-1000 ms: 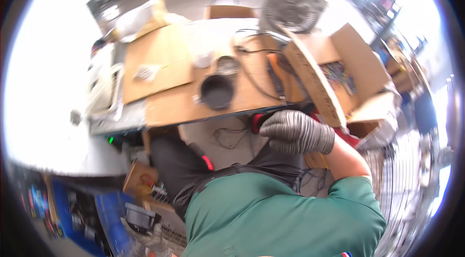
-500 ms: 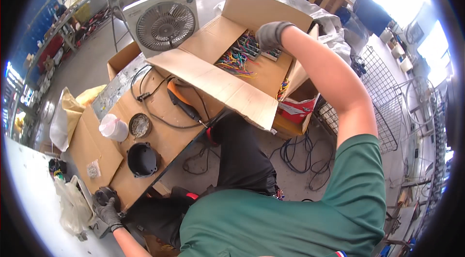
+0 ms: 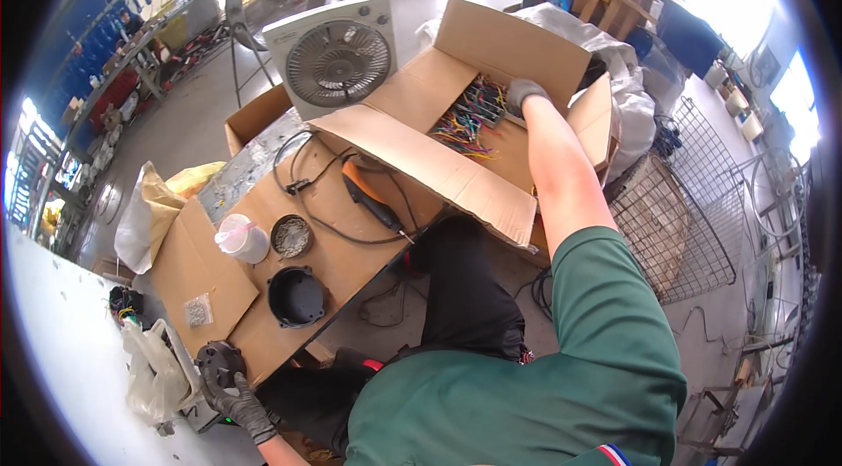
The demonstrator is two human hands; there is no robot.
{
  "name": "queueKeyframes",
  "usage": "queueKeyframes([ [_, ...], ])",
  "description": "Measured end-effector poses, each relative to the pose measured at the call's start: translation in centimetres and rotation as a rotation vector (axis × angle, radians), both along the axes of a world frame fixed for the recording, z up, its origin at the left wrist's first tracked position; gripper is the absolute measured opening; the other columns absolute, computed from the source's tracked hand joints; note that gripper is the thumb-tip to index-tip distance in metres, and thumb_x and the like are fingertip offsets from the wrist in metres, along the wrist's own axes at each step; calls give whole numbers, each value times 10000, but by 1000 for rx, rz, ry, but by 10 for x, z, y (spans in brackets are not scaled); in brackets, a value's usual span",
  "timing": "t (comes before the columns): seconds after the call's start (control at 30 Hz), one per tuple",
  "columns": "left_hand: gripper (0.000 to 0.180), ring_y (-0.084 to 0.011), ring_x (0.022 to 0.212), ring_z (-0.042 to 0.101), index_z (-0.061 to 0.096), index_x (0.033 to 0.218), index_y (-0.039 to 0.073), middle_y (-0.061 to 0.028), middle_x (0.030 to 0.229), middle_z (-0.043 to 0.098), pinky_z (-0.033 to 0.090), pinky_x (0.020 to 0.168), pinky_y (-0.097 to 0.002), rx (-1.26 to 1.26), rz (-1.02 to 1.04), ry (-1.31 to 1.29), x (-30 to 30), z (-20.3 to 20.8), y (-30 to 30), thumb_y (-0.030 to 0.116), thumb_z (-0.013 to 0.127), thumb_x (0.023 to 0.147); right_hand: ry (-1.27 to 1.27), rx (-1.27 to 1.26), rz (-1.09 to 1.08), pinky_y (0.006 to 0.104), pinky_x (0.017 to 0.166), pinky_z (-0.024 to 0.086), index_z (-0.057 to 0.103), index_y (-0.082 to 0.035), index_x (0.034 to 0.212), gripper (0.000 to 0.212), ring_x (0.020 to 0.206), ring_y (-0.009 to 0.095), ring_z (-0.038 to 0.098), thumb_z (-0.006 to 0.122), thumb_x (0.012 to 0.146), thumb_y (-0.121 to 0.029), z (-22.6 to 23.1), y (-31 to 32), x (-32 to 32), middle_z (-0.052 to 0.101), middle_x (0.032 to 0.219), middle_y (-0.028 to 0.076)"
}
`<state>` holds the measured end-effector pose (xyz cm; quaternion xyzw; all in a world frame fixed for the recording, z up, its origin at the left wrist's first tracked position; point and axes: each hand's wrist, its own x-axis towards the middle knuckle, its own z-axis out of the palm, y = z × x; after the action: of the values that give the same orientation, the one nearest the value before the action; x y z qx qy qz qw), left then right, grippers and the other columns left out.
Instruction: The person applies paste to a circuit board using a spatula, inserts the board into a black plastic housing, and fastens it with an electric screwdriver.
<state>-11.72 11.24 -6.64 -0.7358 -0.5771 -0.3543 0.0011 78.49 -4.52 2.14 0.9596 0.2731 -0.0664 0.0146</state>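
Inside the carton (image 3: 425, 153), seemingly picking wired pieces (image 3: 469, 131) with right hand (image 3: 526, 94), can't tell if pinching; clasping round black part (image 3: 219, 360) in left hand (image 3: 239, 406); next, likely lift clear

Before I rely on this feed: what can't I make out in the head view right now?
Head view:
Right hand: fingertips hidden behind its own back, so any grip is unclear.
Black round part in the left hand: underside faces away.
Carton: partly covered by the right forearm.
Small clear bag: contents too small to identify.
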Motion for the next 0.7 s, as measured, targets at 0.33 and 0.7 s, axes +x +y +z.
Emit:
queueKeyframes([
  [0.33, 596, -376, 1373, 453, 501, 1451, 7, -203, 1468, 465, 385, 1149, -483, -174, -220, -217, 41, 33, -72, 219, 717, 938, 56, -399, 301, 417, 909, 569, 749, -128, 1178, 477, 1099, 320, 701, 770, 792, -408, -30, -18, -12, 706, 1238, 204],
  [0.7, 550, -255, 1218, 573, 562, 1398, 3, -152, 1387, 554, 487, 1035, -371, -231, -552, -432, 94, 65, -98, 157, 763, 909, -521, 377, 389, 422, 760, 581, 740, -2, 934, 239, 810, 342, 735, 663, 905, -226, 81, -11, -95, 754, 838, 182],
])
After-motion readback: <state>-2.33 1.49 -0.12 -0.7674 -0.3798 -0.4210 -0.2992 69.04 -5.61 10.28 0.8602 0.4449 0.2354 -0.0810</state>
